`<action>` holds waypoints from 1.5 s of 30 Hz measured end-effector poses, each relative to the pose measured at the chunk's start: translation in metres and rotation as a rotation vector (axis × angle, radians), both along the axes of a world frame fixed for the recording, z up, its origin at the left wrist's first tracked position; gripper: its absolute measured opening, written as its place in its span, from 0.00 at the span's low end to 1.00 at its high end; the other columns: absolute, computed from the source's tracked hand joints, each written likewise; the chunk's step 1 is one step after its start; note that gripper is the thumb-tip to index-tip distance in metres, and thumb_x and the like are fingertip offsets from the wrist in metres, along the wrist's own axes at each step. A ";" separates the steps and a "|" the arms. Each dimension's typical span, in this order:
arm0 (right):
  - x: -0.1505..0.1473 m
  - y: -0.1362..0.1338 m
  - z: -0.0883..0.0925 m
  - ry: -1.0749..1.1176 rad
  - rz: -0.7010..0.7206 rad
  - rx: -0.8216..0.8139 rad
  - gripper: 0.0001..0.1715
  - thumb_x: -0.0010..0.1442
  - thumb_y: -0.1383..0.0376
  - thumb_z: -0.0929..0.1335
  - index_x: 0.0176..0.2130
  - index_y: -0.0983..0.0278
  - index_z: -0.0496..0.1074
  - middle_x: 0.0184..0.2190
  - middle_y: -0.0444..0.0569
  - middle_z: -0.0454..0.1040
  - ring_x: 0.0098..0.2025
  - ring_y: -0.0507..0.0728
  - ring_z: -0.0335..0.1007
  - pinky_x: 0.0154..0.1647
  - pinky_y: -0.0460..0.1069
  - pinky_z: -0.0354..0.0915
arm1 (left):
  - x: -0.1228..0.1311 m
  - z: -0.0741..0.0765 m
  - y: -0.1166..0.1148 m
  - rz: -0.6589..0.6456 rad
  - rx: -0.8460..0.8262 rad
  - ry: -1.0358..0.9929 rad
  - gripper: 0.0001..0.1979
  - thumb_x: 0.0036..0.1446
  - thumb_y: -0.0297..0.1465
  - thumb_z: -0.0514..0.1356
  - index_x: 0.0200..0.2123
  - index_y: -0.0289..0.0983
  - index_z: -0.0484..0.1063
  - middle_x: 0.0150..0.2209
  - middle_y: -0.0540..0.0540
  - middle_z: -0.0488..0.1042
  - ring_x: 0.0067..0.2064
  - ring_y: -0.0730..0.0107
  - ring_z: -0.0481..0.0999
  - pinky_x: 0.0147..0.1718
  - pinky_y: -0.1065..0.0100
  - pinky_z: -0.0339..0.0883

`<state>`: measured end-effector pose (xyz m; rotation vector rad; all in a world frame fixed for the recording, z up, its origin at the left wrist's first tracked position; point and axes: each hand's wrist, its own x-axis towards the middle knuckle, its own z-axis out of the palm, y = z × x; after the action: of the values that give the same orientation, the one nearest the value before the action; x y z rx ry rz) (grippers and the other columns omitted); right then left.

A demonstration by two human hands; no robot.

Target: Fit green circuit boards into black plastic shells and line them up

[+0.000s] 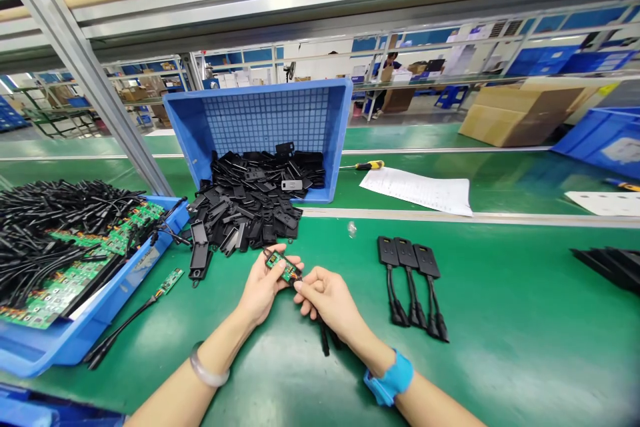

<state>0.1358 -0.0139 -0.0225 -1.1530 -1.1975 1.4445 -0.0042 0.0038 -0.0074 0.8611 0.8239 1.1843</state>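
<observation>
Here, the forearms (pixel 185 390) converge, left fingers (pixel 275 273) pinching a circuit board (pixel 289 272), right fingers (pixel 307 289) its cable (pixel 324 339).

The one camera, worn on the person's head, looked forward and down over the glossy green tabletop (pixel 490 373). Its wide view took in the bare left hand (pixel 261 288) and bare right hand (pixel 330 297) at close range, just below the middle, while the open blue plastic crate (pixel 337 140) stood farther off and the silver metal beam (pixel 250 7) crossed the top.

No legible text, the print on the white sheet (pixel 417 192) too tiny.
</observation>
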 end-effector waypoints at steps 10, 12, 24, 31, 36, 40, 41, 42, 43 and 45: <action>0.002 0.002 -0.004 -0.138 0.048 0.060 0.22 0.50 0.49 0.69 0.22 0.63 0.65 0.16 0.44 0.70 0.13 0.48 0.58 0.13 0.42 0.55 | 0.002 -0.002 -0.001 0.025 0.054 0.105 0.28 0.50 0.41 0.65 0.51 0.38 0.59 0.42 0.39 0.76 0.42 0.59 0.77 0.40 0.60 0.70; 0.003 0.001 -0.002 -0.130 0.050 0.098 0.20 0.50 0.51 0.70 0.22 0.63 0.67 0.17 0.45 0.71 0.14 0.48 0.59 0.15 0.42 0.55 | 0.003 -0.003 -0.001 0.017 0.074 0.106 0.28 0.51 0.41 0.64 0.52 0.39 0.59 0.44 0.40 0.75 0.43 0.59 0.77 0.43 0.60 0.69; 0.005 0.002 0.008 -0.016 0.140 0.015 0.25 0.47 0.46 0.71 0.18 0.65 0.70 0.13 0.44 0.68 0.14 0.48 0.56 0.16 0.43 0.51 | -0.003 0.003 -0.003 -0.108 0.037 -0.041 0.24 0.54 0.36 0.63 0.51 0.37 0.58 0.40 0.40 0.77 0.44 0.56 0.77 0.44 0.58 0.67; 0.006 0.005 0.004 -0.166 0.069 0.081 0.23 0.50 0.49 0.69 0.19 0.63 0.67 0.14 0.45 0.70 0.14 0.49 0.58 0.16 0.43 0.53 | 0.000 0.000 -0.006 -0.064 0.097 0.026 0.21 0.56 0.37 0.61 0.49 0.38 0.59 0.41 0.40 0.77 0.44 0.59 0.76 0.43 0.61 0.67; 0.003 0.003 0.005 -0.274 -0.034 0.195 0.18 0.53 0.53 0.67 0.21 0.63 0.68 0.15 0.44 0.70 0.15 0.50 0.62 0.17 0.43 0.58 | 0.004 0.000 -0.006 0.001 0.143 0.041 0.20 0.56 0.37 0.61 0.49 0.38 0.59 0.41 0.41 0.77 0.45 0.60 0.76 0.43 0.61 0.67; 0.003 0.003 0.005 -0.295 -0.061 0.249 0.17 0.54 0.55 0.67 0.23 0.63 0.69 0.16 0.44 0.71 0.16 0.51 0.63 0.18 0.44 0.59 | 0.006 0.001 -0.006 0.030 0.105 -0.032 0.20 0.54 0.37 0.62 0.46 0.38 0.59 0.39 0.42 0.77 0.46 0.59 0.75 0.44 0.59 0.67; 0.003 0.004 0.005 -0.288 -0.051 0.234 0.16 0.54 0.55 0.67 0.23 0.63 0.68 0.16 0.44 0.71 0.16 0.51 0.63 0.18 0.44 0.59 | 0.007 0.001 -0.006 0.033 0.097 -0.035 0.20 0.54 0.37 0.62 0.46 0.38 0.59 0.39 0.42 0.77 0.45 0.59 0.76 0.44 0.58 0.67; 0.003 0.004 0.005 -0.284 -0.040 0.219 0.16 0.54 0.55 0.67 0.22 0.63 0.68 0.16 0.44 0.71 0.16 0.51 0.63 0.18 0.44 0.59 | 0.007 0.001 -0.006 0.037 0.093 -0.033 0.20 0.53 0.37 0.63 0.45 0.38 0.60 0.38 0.42 0.77 0.45 0.59 0.76 0.44 0.58 0.67; 0.003 0.005 0.005 -0.287 -0.036 0.213 0.16 0.53 0.55 0.67 0.22 0.63 0.68 0.16 0.44 0.71 0.16 0.51 0.63 0.18 0.44 0.59 | 0.008 0.001 -0.006 0.042 0.093 -0.031 0.20 0.53 0.37 0.63 0.45 0.38 0.60 0.39 0.42 0.77 0.45 0.58 0.76 0.44 0.58 0.67; 0.004 0.006 0.006 -0.316 -0.055 0.244 0.15 0.53 0.56 0.67 0.22 0.63 0.69 0.16 0.44 0.71 0.16 0.51 0.63 0.19 0.44 0.59 | 0.009 0.000 -0.006 0.064 0.094 -0.047 0.21 0.52 0.38 0.63 0.45 0.38 0.60 0.40 0.42 0.77 0.46 0.59 0.75 0.45 0.58 0.67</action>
<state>0.1397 -0.0077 -0.0169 -1.2612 -1.5010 1.0647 0.0047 -0.0024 -0.0070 0.8856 0.7672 1.3029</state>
